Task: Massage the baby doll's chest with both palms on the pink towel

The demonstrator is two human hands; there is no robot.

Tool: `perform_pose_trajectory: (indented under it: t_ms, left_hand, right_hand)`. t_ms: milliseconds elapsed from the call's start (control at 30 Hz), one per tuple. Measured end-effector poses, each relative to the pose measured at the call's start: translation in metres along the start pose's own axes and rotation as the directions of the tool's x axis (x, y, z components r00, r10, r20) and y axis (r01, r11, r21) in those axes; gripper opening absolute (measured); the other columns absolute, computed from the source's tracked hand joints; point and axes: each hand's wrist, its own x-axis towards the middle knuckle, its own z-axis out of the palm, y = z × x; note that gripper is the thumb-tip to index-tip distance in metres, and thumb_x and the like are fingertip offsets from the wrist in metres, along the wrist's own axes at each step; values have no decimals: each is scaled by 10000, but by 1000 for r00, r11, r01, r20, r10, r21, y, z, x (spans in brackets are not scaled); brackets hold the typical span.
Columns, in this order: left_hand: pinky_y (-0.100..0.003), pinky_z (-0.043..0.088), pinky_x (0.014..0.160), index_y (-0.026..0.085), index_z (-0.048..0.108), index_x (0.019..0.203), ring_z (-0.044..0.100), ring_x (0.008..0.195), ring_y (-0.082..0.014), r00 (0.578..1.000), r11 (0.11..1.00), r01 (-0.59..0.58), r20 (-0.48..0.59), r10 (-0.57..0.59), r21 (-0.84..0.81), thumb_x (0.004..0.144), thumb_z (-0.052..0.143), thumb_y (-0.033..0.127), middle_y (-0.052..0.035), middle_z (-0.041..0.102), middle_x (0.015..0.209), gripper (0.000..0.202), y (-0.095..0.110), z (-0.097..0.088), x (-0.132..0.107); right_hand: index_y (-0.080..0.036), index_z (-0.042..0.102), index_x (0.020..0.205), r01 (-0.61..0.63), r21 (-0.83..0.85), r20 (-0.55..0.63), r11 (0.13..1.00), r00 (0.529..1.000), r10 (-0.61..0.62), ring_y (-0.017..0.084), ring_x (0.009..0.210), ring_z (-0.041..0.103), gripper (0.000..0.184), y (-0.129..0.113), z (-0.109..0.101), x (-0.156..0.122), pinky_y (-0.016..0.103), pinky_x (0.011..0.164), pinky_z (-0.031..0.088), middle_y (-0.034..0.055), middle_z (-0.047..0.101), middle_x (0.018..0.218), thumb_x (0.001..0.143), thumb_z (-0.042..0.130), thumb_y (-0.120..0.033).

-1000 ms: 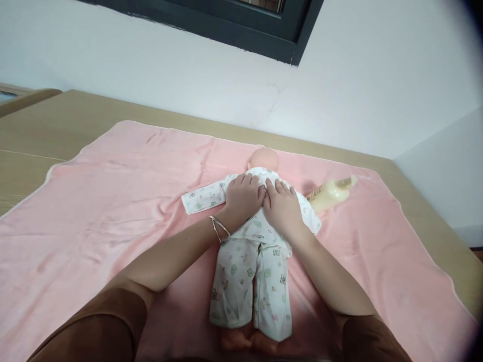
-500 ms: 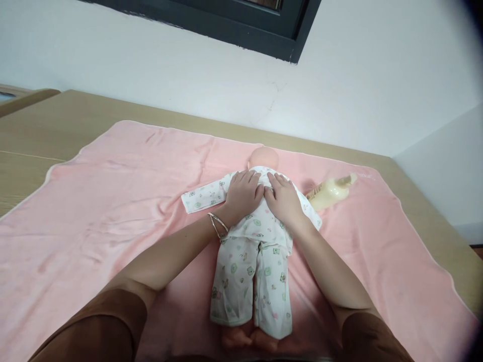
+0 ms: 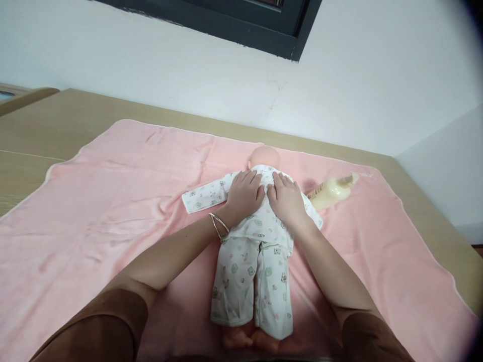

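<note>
A baby doll (image 3: 252, 261) in white printed pyjamas lies face down on a pink blanket (image 3: 113, 201), head away from me. My left hand (image 3: 244, 196), with a bangle at the wrist, lies flat on the doll's upper back, fingers stretched out. My right hand (image 3: 287, 200) rests flat beside it on the right shoulder blade, thumbs nearly touching. The doll's left sleeve (image 3: 202, 196) sticks out sideways. Its bare feet (image 3: 245, 339) show at the near end.
A cream lotion bottle (image 3: 332, 191) lies on the blanket just right of the doll. The blanket covers a wooden table (image 3: 45, 120) that meets a white wall (image 3: 226, 75). A dark window frame (image 3: 241, 25) runs above.
Both hands have slid slightly up the doll's back and spread a little apart. The doll and bottle have stayed in place.
</note>
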Motion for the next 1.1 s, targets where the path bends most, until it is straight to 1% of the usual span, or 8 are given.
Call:
perform_pose_trajectory:
  t_ms: [233,333,500,600,733,833,967,1100]
  left_hand:
    - [-439,533,923,177,652,966,629,1050,-290,998,1000,8,-64,-7,14,949,443,190,-144,706,1055,210,2,-3,-3]
    - [-451,524,923,168,648,1014,613,1056,-304,995,995,95,-46,-94,22,929,484,221,-148,696,1070,192,4,-3,-2]
    - [-496,491,1015,146,640,1154,601,1125,-320,992,993,118,-36,-117,14,923,489,243,-166,689,1175,292,2,1,0]
    - [-500,483,1041,125,637,1183,613,1145,-322,993,994,111,-36,-111,1,930,488,252,-176,690,1197,320,-1,2,-1]
    - [-515,472,1066,72,549,1328,597,1233,-337,995,997,54,-81,-59,-64,985,431,316,-223,657,1291,437,-4,2,-3]
    - [-523,437,1117,82,457,1433,550,1334,-325,990,994,-40,-138,26,-103,1014,353,314,-225,613,1387,490,-5,2,-5]
    - [-497,431,1140,104,479,1421,546,1360,-292,979,989,-96,-188,73,-117,1046,271,294,-200,632,1378,469,-7,2,-6]
    - [-503,436,1138,100,473,1424,543,1365,-298,978,986,-110,-191,84,-128,1060,275,338,-205,626,1389,477,-8,3,-7]
  right_hand:
    - [-72,493,1479,15,-137,0,990,1000,-15,367,1327,564,523,-23,-17,-23,561,1165,305,243,585,1449,1034,335,-297]
    - [-137,519,1460,-17,-53,9,998,1000,17,355,1331,562,501,-17,-14,-15,590,1161,302,198,603,1447,1037,334,-331]
    - [-114,373,1572,-37,48,76,998,997,33,377,1518,330,592,-5,-5,-1,595,1168,330,207,383,1624,1038,320,-365]
    - [-106,449,1528,49,130,52,990,997,-56,352,1508,359,560,-6,-11,-6,569,1182,349,203,434,1594,1017,347,-311]
    - [-179,548,1456,231,231,-72,945,973,-220,316,1519,346,504,-12,-18,-14,578,1221,305,132,444,1603,978,407,-255]
    - [-183,520,1479,172,241,-107,955,983,-149,357,1550,267,511,-13,-12,-12,678,1221,220,132,382,1640,998,377,-280]
    - [-159,501,1495,152,271,-14,951,988,-154,362,1534,307,520,-8,-4,-6,673,1217,233,155,380,1638,1017,336,-280]
    - [-167,511,1482,161,286,-120,944,984,-132,335,1544,294,520,-5,-4,-5,636,1229,246,149,362,1648,982,395,-250]
